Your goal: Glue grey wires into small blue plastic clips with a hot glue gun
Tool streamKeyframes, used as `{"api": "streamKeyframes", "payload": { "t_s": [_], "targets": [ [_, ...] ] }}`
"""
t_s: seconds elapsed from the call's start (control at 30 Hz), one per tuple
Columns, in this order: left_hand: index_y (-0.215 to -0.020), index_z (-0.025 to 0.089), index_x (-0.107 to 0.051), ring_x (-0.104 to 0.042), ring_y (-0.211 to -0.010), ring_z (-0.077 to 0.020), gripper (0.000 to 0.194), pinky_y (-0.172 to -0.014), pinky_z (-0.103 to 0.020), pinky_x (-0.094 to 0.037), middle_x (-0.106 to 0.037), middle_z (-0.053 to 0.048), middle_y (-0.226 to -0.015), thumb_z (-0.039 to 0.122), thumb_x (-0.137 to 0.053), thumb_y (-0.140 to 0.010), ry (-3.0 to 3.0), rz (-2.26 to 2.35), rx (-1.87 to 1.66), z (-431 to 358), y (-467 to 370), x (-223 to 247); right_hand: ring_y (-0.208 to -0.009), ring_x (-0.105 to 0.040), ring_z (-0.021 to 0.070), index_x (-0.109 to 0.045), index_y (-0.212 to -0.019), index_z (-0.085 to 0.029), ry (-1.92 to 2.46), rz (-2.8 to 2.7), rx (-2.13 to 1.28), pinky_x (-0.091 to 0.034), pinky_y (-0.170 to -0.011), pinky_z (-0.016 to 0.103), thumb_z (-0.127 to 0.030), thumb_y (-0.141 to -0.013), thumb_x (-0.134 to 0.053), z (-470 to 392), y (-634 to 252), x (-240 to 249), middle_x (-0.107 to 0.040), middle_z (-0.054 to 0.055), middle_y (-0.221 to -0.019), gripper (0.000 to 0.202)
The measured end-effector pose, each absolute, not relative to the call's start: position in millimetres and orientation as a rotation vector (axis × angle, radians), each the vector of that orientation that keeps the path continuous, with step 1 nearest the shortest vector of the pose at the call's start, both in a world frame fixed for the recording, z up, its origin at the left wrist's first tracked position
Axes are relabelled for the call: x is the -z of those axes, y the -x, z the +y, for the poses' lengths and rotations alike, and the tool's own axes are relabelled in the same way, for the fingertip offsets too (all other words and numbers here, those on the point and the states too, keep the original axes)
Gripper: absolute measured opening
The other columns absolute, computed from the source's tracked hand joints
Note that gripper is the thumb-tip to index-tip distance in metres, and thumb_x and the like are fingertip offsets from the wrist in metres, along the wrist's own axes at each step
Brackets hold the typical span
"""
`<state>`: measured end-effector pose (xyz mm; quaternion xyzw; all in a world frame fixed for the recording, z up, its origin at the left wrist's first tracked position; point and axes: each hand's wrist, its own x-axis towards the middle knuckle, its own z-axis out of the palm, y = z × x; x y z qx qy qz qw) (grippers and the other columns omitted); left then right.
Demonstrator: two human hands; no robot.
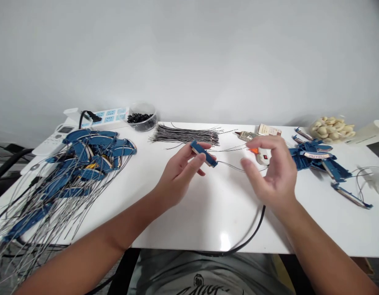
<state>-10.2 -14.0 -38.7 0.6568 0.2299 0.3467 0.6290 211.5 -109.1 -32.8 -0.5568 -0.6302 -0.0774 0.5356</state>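
A small blue piece (204,154) with a pale side is pinched between the thumb and fingers of my left hand (183,172), over the middle of the white table. Thin wires (230,166) run from its right end toward my right hand (271,172). The thumb and fingers of my right hand are apart, with nothing visibly gripped between them. Behind my right hand lies a glue gun (247,136) with an orange part, beside a white switch with a red button (264,156).
Blue pieces with long wires (94,151) pile up at left, near a power strip (111,115) and a tub of black parts (142,116). A wire bundle (186,134) lies behind my left hand. More blue pieces (318,157) and a bag of beige items (332,128) are at right.
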Motion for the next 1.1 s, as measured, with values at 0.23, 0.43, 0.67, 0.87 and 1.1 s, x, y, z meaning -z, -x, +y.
{"api": "streamKeyframes", "payload": {
  "t_s": [0.23,0.43,0.67,0.87,1.1],
  "targets": [
    [-0.128,0.016,-0.069,-0.062,-0.091,-0.0215,0.052,-0.064,-0.028,-0.060,-0.065,-0.009,-0.095,0.059,-0.055,-0.102,-1.227,0.653,-0.726,-0.8,3.5,49.6,-0.070,-0.059,0.0239,-0.065,-0.079,-0.022,2.433,-1.161,-0.170,-0.038,-0.063,0.034,-0.070,-0.092,-0.058,-104.5,-288.0,42.4,-0.068,0.007,-0.077,0.050],
    [-0.117,0.014,-0.071,-0.059,-0.078,-0.0185,0.051,-0.061,-0.028,-0.057,-0.061,-0.007,-0.085,0.059,-0.054,-0.102,-1.134,0.584,-0.576,-3.4,1.0,50.8,-0.059,-0.055,0.0225,-0.058,-0.067,-0.022,2.583,-1.263,-0.388,-0.035,-0.061,0.034,-0.081,-0.085,-0.057,-93.5,-312.6,60.2,-0.062,0.008,-0.062,0.061],
    [-0.115,0.015,-0.069,-0.059,-0.080,-0.0189,0.046,-0.063,-0.029,-0.057,-0.062,-0.008,-0.089,0.057,-0.053,-0.103,-1.119,0.540,-0.489,-3.5,1.8,51.4,-0.060,-0.056,0.0204,-0.052,-0.061,-0.022,2.522,-1.232,-0.363,-0.034,-0.058,0.034,-0.071,-0.093,-0.051,-85.0,-290.5,41.1,-0.060,0.005,-0.060,0.058],
    [-0.116,0.017,-0.070,-0.059,-0.080,-0.0187,0.047,-0.063,-0.028,-0.056,-0.062,-0.007,-0.090,0.058,-0.053,-0.102,-1.066,0.561,-0.474,0.3,1.1,59.1,-0.054,-0.061,0.0173,-0.052,-0.085,-0.022,1.803,-1.098,-0.661,-0.046,-0.054,0.030,-0.050,-0.091,-0.063,-87.3,-261.1,38.7,-0.068,0.003,-0.068,0.031],
    [-0.119,0.016,-0.070,-0.059,-0.077,-0.0179,0.048,-0.062,-0.028,-0.056,-0.063,-0.009,-0.092,0.058,-0.053,-0.103,-1.040,0.557,-0.456,5.7,0.4,62.4,-0.060,-0.060,0.0156,-0.061,-0.078,-0.017,1.410,-1.184,-0.810,-0.051,-0.058,0.029,-0.042,-0.093,-0.071,-97.9,-245.2,69.9,-0.066,0.003,-0.069,0.030]
  ]
}}
